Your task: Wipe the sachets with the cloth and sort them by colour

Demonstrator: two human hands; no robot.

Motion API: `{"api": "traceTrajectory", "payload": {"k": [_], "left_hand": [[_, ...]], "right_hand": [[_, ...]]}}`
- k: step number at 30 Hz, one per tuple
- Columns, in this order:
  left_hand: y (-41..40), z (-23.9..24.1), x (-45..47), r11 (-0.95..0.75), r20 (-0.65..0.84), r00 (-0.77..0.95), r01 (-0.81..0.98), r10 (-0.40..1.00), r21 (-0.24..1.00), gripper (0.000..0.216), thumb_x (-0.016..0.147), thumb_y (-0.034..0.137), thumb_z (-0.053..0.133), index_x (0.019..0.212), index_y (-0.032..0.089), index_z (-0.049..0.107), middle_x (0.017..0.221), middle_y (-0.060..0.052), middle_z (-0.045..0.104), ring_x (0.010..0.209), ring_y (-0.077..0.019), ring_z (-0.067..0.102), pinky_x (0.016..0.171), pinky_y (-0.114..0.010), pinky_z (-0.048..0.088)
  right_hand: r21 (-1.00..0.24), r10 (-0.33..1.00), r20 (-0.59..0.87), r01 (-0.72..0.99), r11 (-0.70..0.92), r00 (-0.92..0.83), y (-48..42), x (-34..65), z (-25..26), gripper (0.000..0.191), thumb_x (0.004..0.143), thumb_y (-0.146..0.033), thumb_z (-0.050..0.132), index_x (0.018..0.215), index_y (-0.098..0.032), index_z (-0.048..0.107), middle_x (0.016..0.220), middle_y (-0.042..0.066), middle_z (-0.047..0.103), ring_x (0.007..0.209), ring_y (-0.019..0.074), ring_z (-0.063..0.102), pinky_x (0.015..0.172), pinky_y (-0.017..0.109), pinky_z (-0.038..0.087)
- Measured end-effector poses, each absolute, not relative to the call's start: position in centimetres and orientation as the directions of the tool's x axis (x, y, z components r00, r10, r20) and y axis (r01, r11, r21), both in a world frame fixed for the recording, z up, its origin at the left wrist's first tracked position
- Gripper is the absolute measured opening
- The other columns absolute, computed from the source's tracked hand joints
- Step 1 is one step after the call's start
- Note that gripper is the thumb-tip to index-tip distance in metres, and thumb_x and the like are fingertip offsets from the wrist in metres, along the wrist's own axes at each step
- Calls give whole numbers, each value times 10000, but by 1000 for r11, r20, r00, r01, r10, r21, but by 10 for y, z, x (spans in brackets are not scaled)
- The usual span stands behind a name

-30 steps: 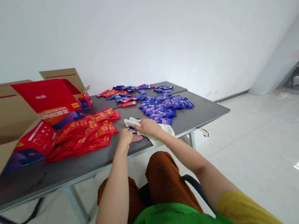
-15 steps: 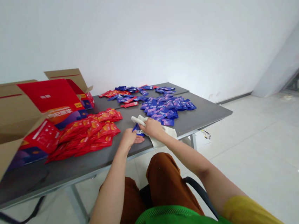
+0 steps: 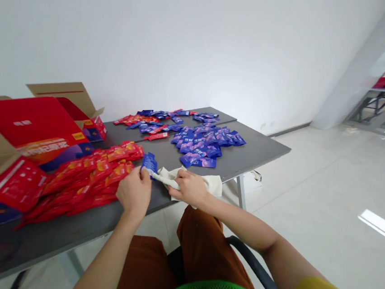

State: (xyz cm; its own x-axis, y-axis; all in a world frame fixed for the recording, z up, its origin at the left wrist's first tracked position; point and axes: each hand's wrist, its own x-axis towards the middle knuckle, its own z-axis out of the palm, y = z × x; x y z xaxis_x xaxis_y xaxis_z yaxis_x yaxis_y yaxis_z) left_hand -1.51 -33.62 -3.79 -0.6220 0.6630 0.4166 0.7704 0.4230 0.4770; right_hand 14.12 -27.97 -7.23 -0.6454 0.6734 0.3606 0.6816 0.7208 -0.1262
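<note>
Seated person works at the near edge of a dark grey flat-topped bench point(image 3: 261, 152). Left hand point(image 3: 134, 193): thumb and curled fingers clamped on one small, flat, blue rectangular sachet point(image 3: 149, 162), gripped at its near left side. Right hand point(image 3: 190, 188): clamped on a creamy-white soft cloth point(image 3: 213, 185), which spreads beneath the palm to the bench's front edge.

Orientation: the sachet's long axis runs roughly away from the person, far end pointing to the wall point(image 3: 183, 45); exact tilt I cannot tell. A rolled finger of cloth slants left and away from the right hand, its tip meeting the sachet's near end.

Position: sachet sits between the heap of glossy red-and-orange sachets point(image 3: 96, 176) at left and the pile of loose blue-and-purple sachets point(image 3: 208, 143) at right, well apart from the latter. Farther back: a mixed red-and-blue scatter point(image 3: 156, 120). Far left: open red-and-blue printed cardboard carton point(image 3: 29, 114).
</note>
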Motion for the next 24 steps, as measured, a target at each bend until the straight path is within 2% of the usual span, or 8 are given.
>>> {"api": "traceTrajectory", "payload": {"k": [1,3,6,9,14,17,21,24], "left_hand": [[-337,-28,-14,474,476,-620,784,624,401,411,922,412,382,975,185,720,794,-149,703,791,-287,655,675,-343,462],[-335,-10,-11,525,555,-614,782,561,334,456,932,429,353,1052,183,717,796,-159,696,771,-291,642,665,-350,447],[-317,11,-7,516,643,-579,796,500,316,461,941,419,354,1164,183,682,804,-149,695,772,-276,637,670,-339,437],[-283,19,-3,432,695,-494,856,523,284,457,961,391,334,1194,173,661,830,-148,701,770,-257,643,675,-325,432],[-205,9,16,78,756,-129,992,642,103,419,971,245,314,1219,146,636,977,-169,715,866,-237,664,748,-327,440],[-164,-3,38,-138,745,122,990,656,-40,419,955,166,318,1239,122,622,1136,-175,685,946,-224,660,787,-334,451],[-128,-30,61,-373,605,428,901,672,-223,403,934,120,343,1208,102,638,1166,-169,675,955,-216,664,809,-348,468],[-117,-52,68,-492,476,556,830,681,-264,380,917,125,380,1183,92,649,1128,-169,688,914,-210,673,774,-337,482]], "right_hand": [[-130,678,366,687,715,-637,-279,141,-72,390,919,-491,469,928,-192,719,949,75,630,883,197,610,751,282,454],[-140,691,382,700,700,-614,-279,141,-73,370,915,-481,475,933,-199,714,930,69,620,868,196,603,740,289,455],[-154,707,412,721,675,-574,-282,139,-76,341,906,-472,485,900,-208,700,898,57,603,843,199,585,713,302,454],[-155,709,440,732,664,-551,-290,133,-84,330,885,-487,511,871,-198,670,884,61,582,849,217,560,701,325,454],[-163,622,489,636,754,-612,-305,123,-97,334,834,-530,560,880,-206,623,905,60,561,859,237,533,679,344,459],[-218,636,483,621,753,-602,-303,122,-98,324,837,-530,550,876,-213,607,876,49,557,834,232,535,661,339,464],[-290,674,468,622,728,-571,-295,122,-95,331,836,-516,546,939,-207,599,887,49,571,821,230,546,655,340,474],[-322,683,465,612,723,-563,-293,121,-95,341,834,-503,544,965,-192,595,924,59,580,824,234,553,654,347,482]]}}
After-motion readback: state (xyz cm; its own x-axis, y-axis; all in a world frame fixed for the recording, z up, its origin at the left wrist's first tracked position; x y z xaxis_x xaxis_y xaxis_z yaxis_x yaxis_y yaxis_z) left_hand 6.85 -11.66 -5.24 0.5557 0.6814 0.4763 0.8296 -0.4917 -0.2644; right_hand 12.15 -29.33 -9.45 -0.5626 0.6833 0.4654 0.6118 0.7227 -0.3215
